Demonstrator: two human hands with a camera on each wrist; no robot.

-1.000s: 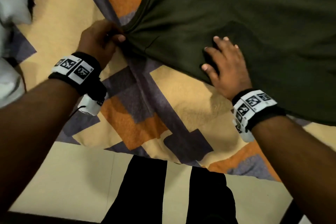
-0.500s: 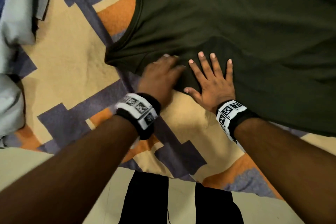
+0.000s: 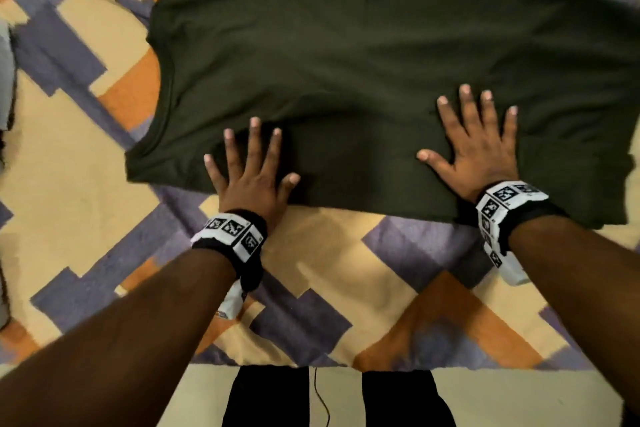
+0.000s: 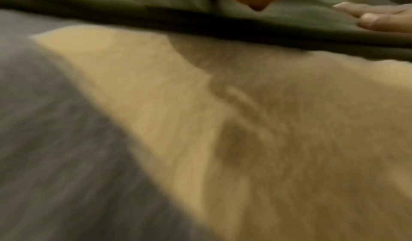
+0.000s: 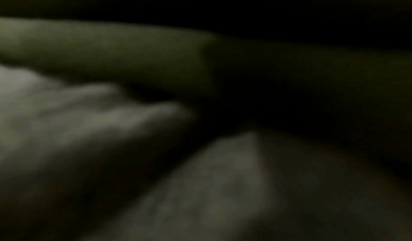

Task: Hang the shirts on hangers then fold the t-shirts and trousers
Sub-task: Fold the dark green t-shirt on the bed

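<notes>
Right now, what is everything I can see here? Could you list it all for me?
T-shirt: one, dark olive green, spread flat on the bedspread, neckline toward the left.
Bedspread: one, cream with orange and purple blocks, under the t-shirt.
Pale cloth: grey, at the far left edge, mostly cut off.
Floor: cream, along the bottom edge.
Wrist bands: two, black with white marker tags, one per wrist.
Legs: two, in black, at the bottom.
Left hand: fingers spread, pressing the t-shirt's near edge.
Right hand: flat on the t-shirt.
</notes>
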